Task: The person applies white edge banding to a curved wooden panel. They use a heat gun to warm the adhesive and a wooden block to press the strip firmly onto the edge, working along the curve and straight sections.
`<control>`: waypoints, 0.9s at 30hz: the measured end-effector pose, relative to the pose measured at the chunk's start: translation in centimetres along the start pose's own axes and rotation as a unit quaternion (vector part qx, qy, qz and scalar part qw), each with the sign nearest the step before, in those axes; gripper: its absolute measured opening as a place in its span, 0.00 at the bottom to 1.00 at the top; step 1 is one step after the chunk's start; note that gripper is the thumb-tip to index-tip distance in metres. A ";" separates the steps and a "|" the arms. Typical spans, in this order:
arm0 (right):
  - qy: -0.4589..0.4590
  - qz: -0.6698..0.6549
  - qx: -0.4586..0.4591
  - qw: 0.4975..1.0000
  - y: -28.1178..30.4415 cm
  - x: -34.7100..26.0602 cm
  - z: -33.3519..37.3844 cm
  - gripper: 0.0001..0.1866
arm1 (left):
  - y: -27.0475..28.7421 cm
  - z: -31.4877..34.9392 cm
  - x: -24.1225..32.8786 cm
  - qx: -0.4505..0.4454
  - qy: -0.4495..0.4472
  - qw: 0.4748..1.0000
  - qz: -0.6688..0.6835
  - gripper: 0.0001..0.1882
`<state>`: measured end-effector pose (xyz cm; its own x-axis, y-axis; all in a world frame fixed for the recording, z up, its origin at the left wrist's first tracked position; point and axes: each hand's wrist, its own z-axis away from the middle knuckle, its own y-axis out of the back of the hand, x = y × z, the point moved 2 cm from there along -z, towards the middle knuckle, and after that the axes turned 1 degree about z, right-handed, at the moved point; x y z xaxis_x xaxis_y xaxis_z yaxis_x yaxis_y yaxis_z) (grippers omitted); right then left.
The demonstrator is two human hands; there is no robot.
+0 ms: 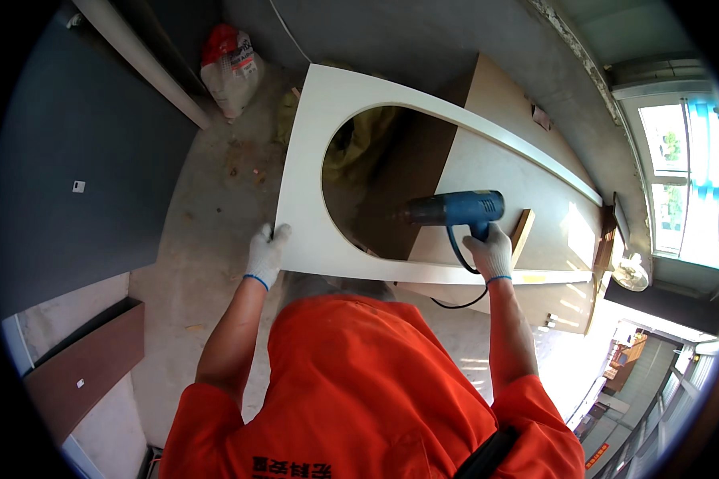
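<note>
A white panel (302, 180) with a long arched cut-out lies before me, its rounded end to the left. My left hand (266, 251), in a white knit glove with a blue cuff, is closed on the panel's near left corner. In my gloved right hand (492, 253) is a blue heat gun (463, 209), gripped by its handle. Its dark nozzle points left over the opening, apart from the rim as far as I can see. A black cord (455, 247) loops from the gun down past the panel's near edge.
Beyond the opening stand large brownish boards (495, 168), with a wooden strip (522, 237) near the gun. A red and white sack (232, 72) sits by the far wall. Large dark panels (88, 160) stand at left. A fan (631, 273) is at right, below a bright window.
</note>
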<state>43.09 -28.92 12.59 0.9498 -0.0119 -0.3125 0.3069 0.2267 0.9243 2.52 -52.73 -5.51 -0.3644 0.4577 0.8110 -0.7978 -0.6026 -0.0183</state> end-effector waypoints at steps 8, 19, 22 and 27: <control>0.118 0.117 -0.096 0.982 -2.8 -6.1 -7.7 0.24 | 0.3 -0.3 -0.1 0.009 -0.028 0.999 -0.038 0.17; 0.125 0.080 -0.144 0.978 -7.6 -7.8 -11.3 0.27 | 0.3 -0.7 -2.4 0.074 -0.041 0.995 -0.056 0.15; 0.145 0.146 -0.149 0.967 -7.9 -6.8 -11.6 0.26 | 0.0 -0.8 -2.7 0.081 -0.056 0.995 -0.025 0.14; 0.171 0.178 -0.192 0.950 -7.1 -6.1 -11.8 0.26 | 0.0 -0.4 -1.6 0.075 -0.045 0.994 -0.070 0.14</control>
<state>34.38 -18.99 5.33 0.8944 0.4337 -0.1095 -0.1361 0.4971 0.8570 2.88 -53.23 -7.10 -0.2054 0.4871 0.8489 -0.7547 -0.6310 0.1795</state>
